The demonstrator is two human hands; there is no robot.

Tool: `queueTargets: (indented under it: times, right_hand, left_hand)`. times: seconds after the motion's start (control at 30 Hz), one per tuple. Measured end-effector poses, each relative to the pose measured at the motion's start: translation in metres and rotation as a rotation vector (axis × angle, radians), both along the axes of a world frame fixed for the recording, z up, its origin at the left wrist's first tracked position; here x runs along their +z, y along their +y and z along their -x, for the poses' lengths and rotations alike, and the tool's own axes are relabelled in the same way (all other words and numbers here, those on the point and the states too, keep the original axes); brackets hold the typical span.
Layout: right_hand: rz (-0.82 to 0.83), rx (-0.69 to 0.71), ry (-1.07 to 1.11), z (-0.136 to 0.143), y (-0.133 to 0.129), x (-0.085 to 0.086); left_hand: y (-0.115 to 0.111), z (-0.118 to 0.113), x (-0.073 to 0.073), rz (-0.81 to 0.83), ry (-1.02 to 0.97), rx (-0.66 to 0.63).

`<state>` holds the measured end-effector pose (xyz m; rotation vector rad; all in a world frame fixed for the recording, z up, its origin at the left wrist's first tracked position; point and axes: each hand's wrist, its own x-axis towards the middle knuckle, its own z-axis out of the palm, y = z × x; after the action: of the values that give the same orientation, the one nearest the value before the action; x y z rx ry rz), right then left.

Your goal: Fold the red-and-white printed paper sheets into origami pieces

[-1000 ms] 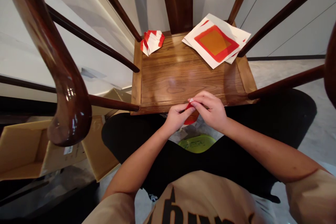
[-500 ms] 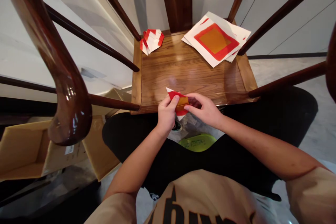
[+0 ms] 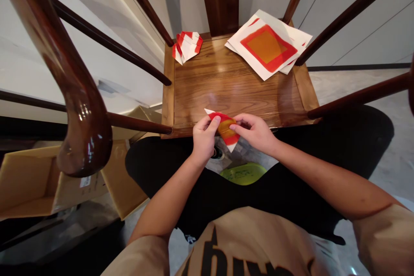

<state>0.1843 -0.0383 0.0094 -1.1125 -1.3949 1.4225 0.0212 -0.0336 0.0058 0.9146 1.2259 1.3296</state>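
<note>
A folded red, orange and white paper [image 3: 229,133] is held between both hands over the near edge of the wooden chair seat [image 3: 223,90]. My left hand [image 3: 205,138] pinches its left side, thumb on top. On the right side, my right hand [image 3: 255,133] grips the same paper between thumb and fingers. White tips stick out at its upper left and bottom. At the seat's back left lies a folded red and white paper piece [image 3: 187,47]. Several flat sheets [image 3: 268,47] with a red and orange square are stacked at the back right.
Dark chair spindles [image 3: 142,4] and a curved armrest [image 3: 82,108] surround the seat. An open cardboard box [image 3: 29,181] stands on the floor at the left. Below, between the legs, is a green basin [image 3: 246,174].
The held paper has opened out toward the lower right, showing more of its orange middle and red and white lower part. Both hands keep their hold, and the view has shifted slightly.
</note>
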Motion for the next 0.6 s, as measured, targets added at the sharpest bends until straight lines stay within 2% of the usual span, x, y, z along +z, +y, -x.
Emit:
queueTargets:
  times: [0.17, 0.3, 0.37, 0.53, 0.6]
  right_hand:
    - [0.059, 0.093, -0.030, -0.012, 0.010, 0.003]
    - [0.086, 0.139, -0.017, -0.015, 0.015, -0.001]
    - [0.116, 0.143, -0.004, -0.015, 0.016, -0.003]
    - [0.274, 0.150, 0.145, -0.015, 0.016, 0.000]
    - [0.298, 0.138, 0.164, -0.015, 0.017, 0.001]
  left_hand:
    - [0.010, 0.010, -0.004, -0.049, 0.058, 0.081]
    - [0.017, 0.014, -0.008, -0.041, 0.066, 0.085]
    - [0.019, 0.015, -0.010, -0.006, 0.057, 0.055]
    - [0.018, 0.012, -0.012, 0.076, -0.008, -0.149]
    - [0.017, 0.011, -0.013, 0.071, -0.011, -0.163]
